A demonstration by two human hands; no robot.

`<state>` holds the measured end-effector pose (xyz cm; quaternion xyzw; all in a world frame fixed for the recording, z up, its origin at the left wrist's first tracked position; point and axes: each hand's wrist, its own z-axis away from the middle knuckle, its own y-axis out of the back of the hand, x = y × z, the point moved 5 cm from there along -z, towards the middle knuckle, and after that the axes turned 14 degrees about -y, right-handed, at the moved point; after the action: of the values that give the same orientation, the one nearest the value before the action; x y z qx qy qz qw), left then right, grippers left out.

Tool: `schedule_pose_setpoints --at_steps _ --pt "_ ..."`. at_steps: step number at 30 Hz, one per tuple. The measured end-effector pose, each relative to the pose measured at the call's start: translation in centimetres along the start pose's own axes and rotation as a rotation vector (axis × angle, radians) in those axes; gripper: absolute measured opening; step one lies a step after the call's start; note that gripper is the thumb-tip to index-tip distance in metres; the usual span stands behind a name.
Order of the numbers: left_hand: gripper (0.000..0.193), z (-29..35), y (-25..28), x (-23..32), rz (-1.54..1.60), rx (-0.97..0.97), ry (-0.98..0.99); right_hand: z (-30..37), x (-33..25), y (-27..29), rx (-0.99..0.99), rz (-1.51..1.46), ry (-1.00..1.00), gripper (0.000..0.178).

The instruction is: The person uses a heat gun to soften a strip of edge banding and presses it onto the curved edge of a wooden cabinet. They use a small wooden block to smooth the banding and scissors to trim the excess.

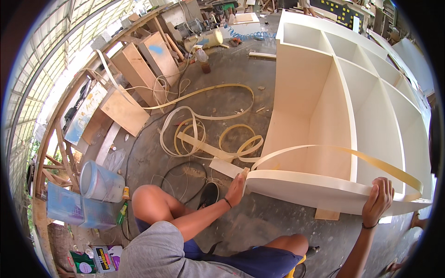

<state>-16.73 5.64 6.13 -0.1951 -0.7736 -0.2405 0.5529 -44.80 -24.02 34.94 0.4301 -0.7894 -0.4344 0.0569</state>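
A large white cabinet [303,74] with several open compartments lies on the floor at my right. A long pale edge banding strip [320,147] arcs above its near side panel [301,192] and bends back to that panel's edge at the right. At the panel's left corner, my left hand [237,190] is closed with its fingertips on the strip. My right hand [378,201] curls its fingers over the panel's edge, close to where the strip loops back. What lies beneath those fingers is hidden. More of the strip [185,109] is coiled loosely on the floor beyond my left hand.
Wooden boxes [160,55] stand along the left wall. Clear plastic tubs [104,183] and a glue box [105,258] are at the lower left. Cables, a blue coiled hose [252,34] and a compressor [208,41] lie farther back. A wood scrap [327,214] is under the panel.
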Motion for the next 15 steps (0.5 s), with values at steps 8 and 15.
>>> schedule_pose_setpoints --at_steps 8,15 --pt "0.050 0.1 0.6 0.4 -0.083 0.041 -0.162 0.1 1.0 -1.2 -0.073 0.068 0.015 0.024" --pt "0.056 -0.9 -0.1 3.6 -0.077 -0.012 -0.126 0.5 2.3 -1.3 -0.042 0.040 0.004 0.026"
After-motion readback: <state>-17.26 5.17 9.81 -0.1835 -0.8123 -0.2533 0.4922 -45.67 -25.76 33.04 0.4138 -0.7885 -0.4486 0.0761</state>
